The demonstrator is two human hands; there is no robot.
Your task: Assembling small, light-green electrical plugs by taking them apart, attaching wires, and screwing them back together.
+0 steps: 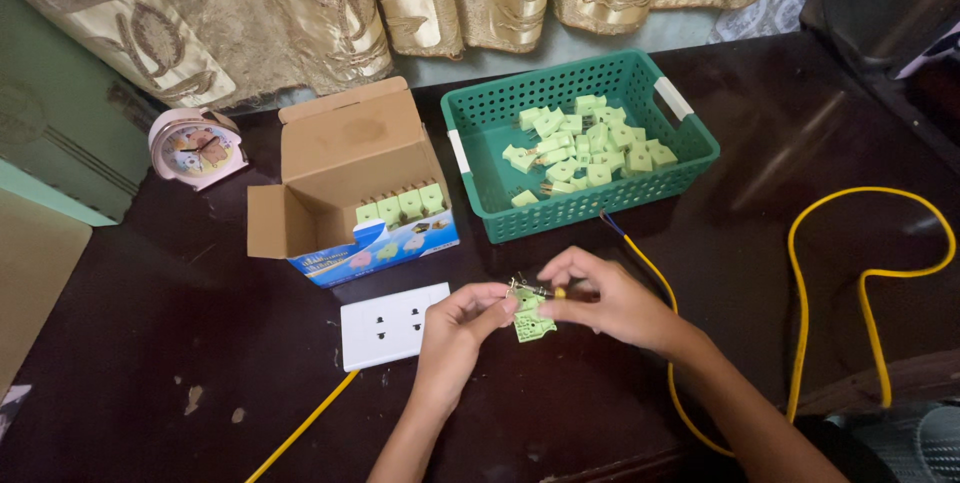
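At a dark wooden table (180, 323), we look down on a green plastic basket (480, 158) heaped with pale green plug parts (590, 148), an open cardboard box (345, 158) with more of them lined up inside, and a yellow cable (865, 273) looping off to our right. A white socket plate (385, 328) lies flat just in front of the box, and a small pink clock (195, 148) stands at the far left.

Nearer to us, above the table's front edge, our left hand (455, 328) pinches a pale green plug piece (533, 315) between thumb and fingertips, closed firmly on its left side. Our right hand (610, 298) is closed around a small tool with a yellow tip (560, 293), touching the piece's top.

The piece hangs roughly upright, long axis running away from us, metal prongs at its far end. Doing this well, we judge, means holding the piece steady and keeping the tool square to it.
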